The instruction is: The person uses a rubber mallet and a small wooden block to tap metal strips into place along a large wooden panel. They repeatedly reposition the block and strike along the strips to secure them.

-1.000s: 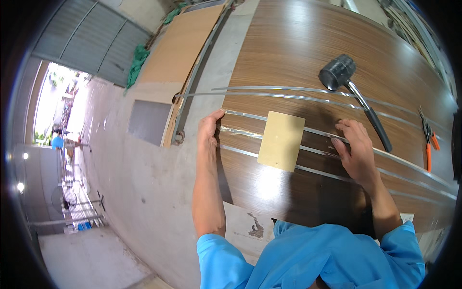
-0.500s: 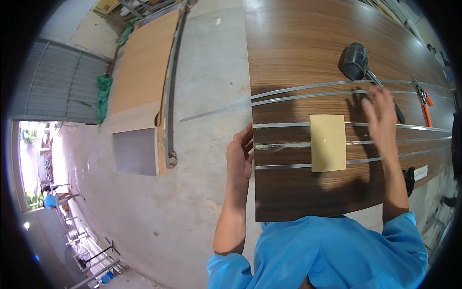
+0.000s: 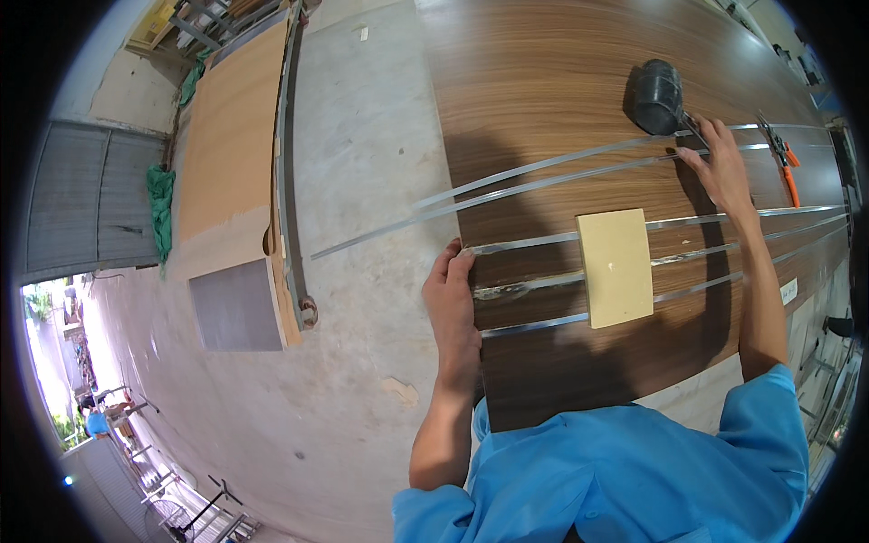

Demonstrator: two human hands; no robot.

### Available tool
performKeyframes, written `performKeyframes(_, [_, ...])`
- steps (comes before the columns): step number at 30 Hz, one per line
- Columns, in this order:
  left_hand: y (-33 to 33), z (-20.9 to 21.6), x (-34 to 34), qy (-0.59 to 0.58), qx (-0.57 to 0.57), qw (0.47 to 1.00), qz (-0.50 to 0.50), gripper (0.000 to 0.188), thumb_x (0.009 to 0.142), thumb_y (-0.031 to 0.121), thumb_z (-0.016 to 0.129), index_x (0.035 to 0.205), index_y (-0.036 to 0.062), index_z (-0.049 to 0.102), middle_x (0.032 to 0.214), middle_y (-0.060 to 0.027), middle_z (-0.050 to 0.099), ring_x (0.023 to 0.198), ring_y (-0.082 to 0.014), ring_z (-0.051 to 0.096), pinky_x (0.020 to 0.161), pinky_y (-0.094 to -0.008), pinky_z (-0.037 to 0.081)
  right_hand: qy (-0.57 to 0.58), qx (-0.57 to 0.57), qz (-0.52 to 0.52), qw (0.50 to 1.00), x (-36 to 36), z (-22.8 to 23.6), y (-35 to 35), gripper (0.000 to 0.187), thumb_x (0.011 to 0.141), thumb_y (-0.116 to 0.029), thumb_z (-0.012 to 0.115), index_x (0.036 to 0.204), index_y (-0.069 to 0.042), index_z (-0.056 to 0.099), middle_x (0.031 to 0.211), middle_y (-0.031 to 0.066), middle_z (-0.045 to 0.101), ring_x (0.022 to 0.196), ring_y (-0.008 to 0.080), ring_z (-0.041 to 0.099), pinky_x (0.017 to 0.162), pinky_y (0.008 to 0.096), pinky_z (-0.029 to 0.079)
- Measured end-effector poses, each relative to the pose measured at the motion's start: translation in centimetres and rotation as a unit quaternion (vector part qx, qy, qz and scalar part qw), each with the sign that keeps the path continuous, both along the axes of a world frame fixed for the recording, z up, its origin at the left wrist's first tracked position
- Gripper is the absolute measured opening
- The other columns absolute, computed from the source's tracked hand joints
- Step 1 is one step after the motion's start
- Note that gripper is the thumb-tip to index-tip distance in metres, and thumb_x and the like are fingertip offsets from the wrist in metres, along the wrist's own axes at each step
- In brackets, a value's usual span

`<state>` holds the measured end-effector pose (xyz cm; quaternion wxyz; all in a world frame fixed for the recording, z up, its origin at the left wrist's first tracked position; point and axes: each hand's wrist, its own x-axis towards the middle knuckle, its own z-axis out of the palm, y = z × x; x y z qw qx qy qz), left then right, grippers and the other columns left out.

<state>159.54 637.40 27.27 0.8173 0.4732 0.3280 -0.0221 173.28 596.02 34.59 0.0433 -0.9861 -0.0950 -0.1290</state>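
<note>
right hand (image 3: 721, 172) is at the black-headed mallet (image 3: 658, 98), thumb and forefinger apart, shaft running down between them. can't tell whether the fingers press on it; the hand covers the rest of the handle. mallet lies on the wood-grain panel (image 3: 529, 77), its head just beyond the two far strips (image 3: 520, 191), past the fingertips and a bit left, shaft slanting back toward the palm. relation that matters: head away from the body, handle on the hand's side, long axis cutting across the strips, not along them. right hand is clearly the nearer one; left hand is well off to the left, at the opposite side of the yellow slab (image 3: 617, 269).

left hand (image 3: 450, 294) is at the panel's left edge, fingertips at the end of the farthest of the three near strips (image 3: 525, 243). fingers look curled there; underside is hidden, so can't tell if it pinches anything. near strips run roughly left to right, all three passing under the slab. far pair overhangs the left edge. orange-handled pliers (image 3: 787, 181) lie to the right of the right hand, near but not touching.
</note>
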Motion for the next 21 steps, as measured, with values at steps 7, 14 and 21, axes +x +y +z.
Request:
performKeyframes(7, [-0.3, 0.5, 0.2, 0.018, 0.009, 1.000, 0.021, 0.040, 0.099, 0.015, 0.064, 0.131, -0.0088, 0.068, 0.111, -0.0092, 0.074, 0.096, -0.0133, 0.068, 0.086, -0.0279, 0.055, 0.197, 0.174, -0.120, 0.957, 4.3, 1.6, 2.5, 0.032, 0.101, -0.022, 0.070, 0.118, 0.004, 0.062, 0.077, 0.0150, 0.063, 0.086, 0.0281, 0.069, 0.079, 0.0434, 0.050])
performKeyframes(14, [0.7, 1.3, 0.1, 0.010, 0.015, 0.999, -0.031, 0.045, 0.098, 0.014, 0.068, 0.132, -0.0149, 0.065, 0.106, -0.0106, 0.074, 0.093, -0.0117, 0.067, 0.087, -0.0254, 0.053, 0.469, 0.487, -0.011, 0.737, -6.1, 7.6, 11.7, 0.040, 0.113, -0.035, 0.053, 0.130, 0.001, 0.063, 0.071, -0.0004, 0.056, 0.048, 0.0061, 0.046, 0.043, 0.0227, 0.036])
performKeyframes(21, [0.9, 0.0, -0.6, 0.057, -0.047, 0.997, -0.020, 0.040, 0.099, 0.018, 0.066, 0.126, -0.0106, 0.069, 0.105, -0.0118, 0.075, 0.091, -0.0150, 0.070, 0.083, -0.0272, 0.054, 0.278, 0.219, 0.246, 0.902, -9.1, 6.3, 17.6, 0.028, 0.102, -0.006, 0.061, 0.125, 0.009, 0.065, 0.085, 0.0218, 0.066, 0.072, 0.0385, 0.066, 0.065, 0.0429, 0.050])
